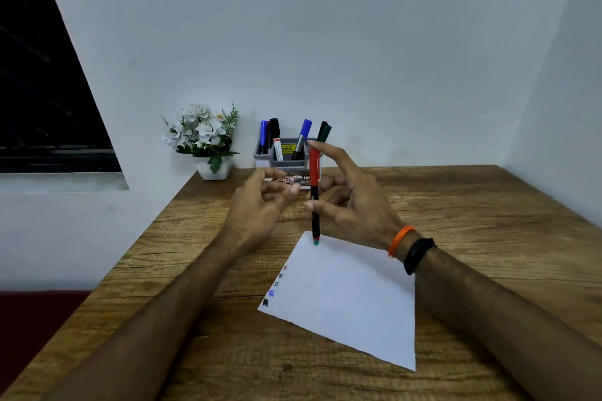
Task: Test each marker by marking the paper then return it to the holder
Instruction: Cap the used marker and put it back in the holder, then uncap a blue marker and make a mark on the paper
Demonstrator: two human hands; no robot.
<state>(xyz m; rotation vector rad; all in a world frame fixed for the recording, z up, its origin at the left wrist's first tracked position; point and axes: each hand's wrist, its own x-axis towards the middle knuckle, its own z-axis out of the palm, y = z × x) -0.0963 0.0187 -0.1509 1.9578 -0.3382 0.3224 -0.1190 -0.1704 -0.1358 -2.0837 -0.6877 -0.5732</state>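
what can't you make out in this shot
Head view:
- Holder front label: hidden by the left hand and the red marker.
- Right hand palm side: turned away.
- Marks on the paper: too small to judge.
- Table near edge: cut off by the frame.

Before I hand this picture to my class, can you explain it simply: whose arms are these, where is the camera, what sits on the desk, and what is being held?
There is no machine here. One camera worn on a person's head looks down at their own two bare hands. The right hand holds a red marker upright, its lower end just above the far corner of the paper. The left hand hovers beside it, fingers loosely curled, holding nothing. The paper already carries small coloured test marks along its left edge. At the back of the wooden desk stand a grey holder with more markers and a flower pot.
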